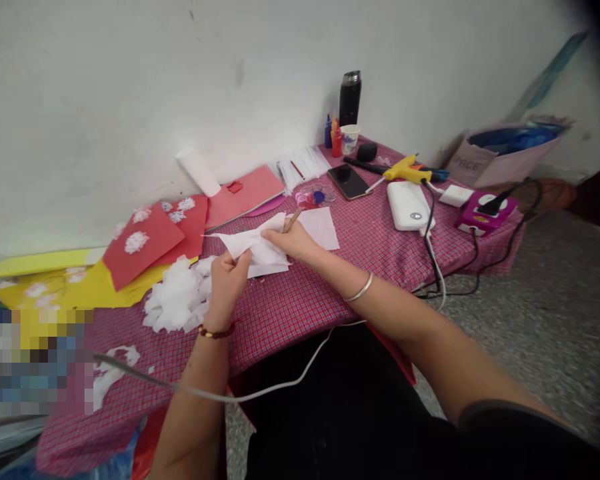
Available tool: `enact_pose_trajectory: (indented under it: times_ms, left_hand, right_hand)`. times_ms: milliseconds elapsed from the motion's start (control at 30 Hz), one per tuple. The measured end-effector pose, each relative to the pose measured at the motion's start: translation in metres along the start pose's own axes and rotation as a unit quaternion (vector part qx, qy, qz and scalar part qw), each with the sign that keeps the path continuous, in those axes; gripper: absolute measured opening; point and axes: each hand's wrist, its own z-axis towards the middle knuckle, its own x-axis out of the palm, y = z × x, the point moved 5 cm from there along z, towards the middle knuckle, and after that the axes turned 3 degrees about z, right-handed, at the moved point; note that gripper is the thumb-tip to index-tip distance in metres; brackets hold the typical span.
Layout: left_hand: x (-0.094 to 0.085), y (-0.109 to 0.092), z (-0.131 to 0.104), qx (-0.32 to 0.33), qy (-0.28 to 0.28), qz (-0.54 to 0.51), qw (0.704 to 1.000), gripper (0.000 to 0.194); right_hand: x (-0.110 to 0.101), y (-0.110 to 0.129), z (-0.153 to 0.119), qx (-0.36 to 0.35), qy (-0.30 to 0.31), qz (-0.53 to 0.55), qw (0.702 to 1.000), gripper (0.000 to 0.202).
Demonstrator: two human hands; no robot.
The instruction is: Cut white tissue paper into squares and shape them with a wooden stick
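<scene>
A thin white sheet, paper or tissue [258, 244], is stretched between my hands above the checked cloth. My left hand [228, 280] pinches its near left edge between thumb and fingers. Closed on the sheet's right side is my right hand [295, 237], which also has a slim brown stick [293, 219], maybe a pencil or brush, between its fingers. More white sheets [321, 228] lie flat under and to the right of my hands. Just left of my left hand sits a heap of crumpled white pieces [177, 297].
Red cards with white paper flowers [137, 241] lie at left. Behind are paint bottles [337, 141], a paper cup [350, 139] and a black flask [350, 99]. A phone [349, 181], yellow glue gun [407, 171], white power bank [410, 207] and corded purple socket box [486, 212] stand at right.
</scene>
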Motion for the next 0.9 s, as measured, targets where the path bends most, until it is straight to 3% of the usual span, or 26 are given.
enact_pose_trajectory:
  times_ms: [100,167,233,300,333,400,500,633,767,900]
  left_hand:
    - [-0.006,-0.017,-0.005,0.135,-0.064,0.111,0.983,0.022]
    - [-0.007,-0.024,-0.008,0.176,-0.100,0.133,0.970,0.021]
    - [-0.002,-0.020,-0.006,0.133,-0.074,0.076,0.985,0.027]
    - [0.007,-0.008,-0.001,0.018,-0.007,-0.064,0.998,0.038]
    - [0.011,-0.003,0.001,-0.047,0.025,-0.152,0.987,0.043]
    - [0.018,0.005,0.003,-0.156,0.057,-0.303,0.938,0.051]
    - [0.020,0.011,0.004,-0.239,0.059,-0.379,0.892,0.045]
    - [0.020,0.019,0.003,-0.269,0.060,-0.343,0.898,0.038]
    - [0.015,0.019,0.004,-0.227,0.032,-0.333,0.914,0.043]
    - [0.014,0.016,0.003,-0.209,0.042,-0.323,0.922,0.044]
  right_hand:
    - [0.001,0.004,0.000,-0.013,0.002,0.093,0.996,0.015]
    - [0.002,0.008,-0.001,-0.039,0.018,0.136,0.990,0.016]
    - [0.003,0.011,-0.002,-0.064,0.036,0.128,0.989,0.017]
    - [0.004,0.011,-0.004,-0.079,0.051,0.064,0.993,0.016]
    - [0.005,0.011,-0.005,-0.081,0.058,0.021,0.995,0.016]
    - [0.007,0.009,-0.007,-0.084,0.068,-0.065,0.992,0.018]
    - [0.010,0.009,-0.010,-0.105,0.092,-0.151,0.979,0.019]
    - [0.009,0.010,-0.008,-0.106,0.090,-0.193,0.971,0.024]
    - [0.003,0.008,-0.004,-0.066,0.059,-0.201,0.976,0.029]
    - [0.002,0.006,-0.003,-0.048,0.048,-0.184,0.981,0.028]
